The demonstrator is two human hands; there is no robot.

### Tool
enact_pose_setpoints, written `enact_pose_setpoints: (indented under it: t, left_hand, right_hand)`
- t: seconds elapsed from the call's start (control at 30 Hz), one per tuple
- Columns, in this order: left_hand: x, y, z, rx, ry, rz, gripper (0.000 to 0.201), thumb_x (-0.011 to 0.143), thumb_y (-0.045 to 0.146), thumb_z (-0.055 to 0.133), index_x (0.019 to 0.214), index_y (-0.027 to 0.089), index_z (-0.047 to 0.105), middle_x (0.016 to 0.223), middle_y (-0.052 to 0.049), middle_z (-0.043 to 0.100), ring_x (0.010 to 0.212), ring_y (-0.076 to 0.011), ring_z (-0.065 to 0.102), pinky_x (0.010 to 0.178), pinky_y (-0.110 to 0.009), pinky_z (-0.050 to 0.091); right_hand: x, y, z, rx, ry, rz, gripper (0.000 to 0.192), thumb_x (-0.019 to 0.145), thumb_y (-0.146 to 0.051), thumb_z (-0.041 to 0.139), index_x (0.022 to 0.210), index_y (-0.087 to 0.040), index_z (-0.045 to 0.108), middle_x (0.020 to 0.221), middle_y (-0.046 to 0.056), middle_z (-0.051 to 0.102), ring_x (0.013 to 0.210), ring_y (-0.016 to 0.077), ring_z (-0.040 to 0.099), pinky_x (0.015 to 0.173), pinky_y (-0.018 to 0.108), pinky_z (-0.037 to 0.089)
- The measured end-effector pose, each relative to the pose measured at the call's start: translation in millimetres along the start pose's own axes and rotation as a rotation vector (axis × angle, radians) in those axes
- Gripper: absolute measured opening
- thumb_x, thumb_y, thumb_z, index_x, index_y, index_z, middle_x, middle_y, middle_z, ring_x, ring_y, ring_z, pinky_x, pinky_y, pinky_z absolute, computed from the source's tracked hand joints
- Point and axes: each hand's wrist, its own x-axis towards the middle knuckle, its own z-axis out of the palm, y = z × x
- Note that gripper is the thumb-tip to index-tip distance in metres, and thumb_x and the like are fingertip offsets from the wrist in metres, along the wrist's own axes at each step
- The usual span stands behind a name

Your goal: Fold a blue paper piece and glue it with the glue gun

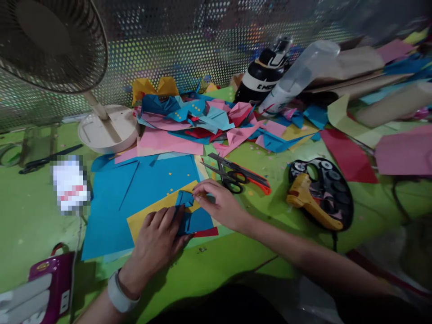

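A small folded piece of blue paper [185, 198] lies over a yellow sheet and other blue paper. My left hand [158, 234], with a light band on its wrist, holds the folded piece down from the left, fingers on top and thumb along the near side. Coming from the right, my right hand [222, 202] has its thumb and fingertips pinched together at the piece's upper right edge. What exactly sits between those fingertips is hard to make out. Beneath both hands are the yellow sheet [148, 218] and a large blue sheet [108, 216].
Scissors [232, 180] and an orange cutter knife [259, 180] lie just beyond my right hand. A yellow glue gun [312, 202] rests on a black tray [344, 198] at right. Folded papers [189, 112], a black bottle [259, 78] and a fan [108, 130] stand behind. A blurred-out device [70, 184] is left.
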Motion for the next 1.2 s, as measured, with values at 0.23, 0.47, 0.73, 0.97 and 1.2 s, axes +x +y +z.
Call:
enact_pose_setpoints:
  t: [0.23,0.47,0.73,0.97,1.2]
  left_hand:
    - [0.4,-0.6,-0.7,-0.01,0.014,0.001,0.05,0.091,0.047,0.047,0.127,0.013,0.054,0.114,-0.013,0.062,0.101,-0.0266,0.055,0.082,-0.039,0.043]
    - [1.8,-1.4,-1.0,-0.007,0.036,0.006,0.052,0.09,0.048,0.046,0.128,0.014,0.054,0.111,-0.013,0.063,0.098,-0.0262,0.055,0.08,-0.039,0.043]
    - [1.6,-1.5,1.1,-0.003,0.039,0.006,0.053,0.089,0.048,0.048,0.128,0.013,0.054,0.11,-0.013,0.063,0.096,-0.0268,0.055,0.079,-0.04,0.043]
    - [2.5,-0.9,1.9,-0.03,0.032,-0.027,0.047,0.09,0.047,0.047,0.124,0.016,0.058,0.11,-0.013,0.062,0.096,-0.0265,0.055,0.079,-0.041,0.044]
    - [2.9,0.8,1.1,-0.014,0.027,-0.021,0.045,0.092,0.044,0.045,0.123,0.014,0.057,0.111,-0.013,0.062,0.097,-0.0267,0.055,0.079,-0.041,0.044]
  right_hand:
    - [-23.4,-2.7,5.6,-0.574,-0.071,-0.333,0.039,0.094,-0.041,0.046,0.124,-0.019,0.057,0.125,0.016,0.056,0.115,0.0285,0.051,0.093,0.047,0.043]
    - [-33.7,9.1,18.8,-0.683,-0.076,-0.415,0.058,0.091,-0.054,0.045,0.132,-0.014,0.051,0.141,0.018,0.046,0.13,0.0314,0.039,0.102,0.053,0.035]
    - [-32.8,9.3,18.2,-0.691,-0.076,-0.417,0.06,0.09,-0.056,0.044,0.131,-0.013,0.052,0.141,0.02,0.045,0.131,0.0327,0.039,0.103,0.054,0.035]
    - [-30.2,6.4,16.3,-0.692,-0.083,-0.411,0.057,0.089,-0.052,0.05,0.13,-0.013,0.054,0.144,0.02,0.042,0.135,0.033,0.035,0.105,0.053,0.035]
    - [-28.3,4.9,13.0,-0.738,-0.093,-0.447,0.051,0.09,-0.047,0.052,0.129,-0.013,0.055,0.141,0.021,0.045,0.137,0.0335,0.032,0.106,0.055,0.034]
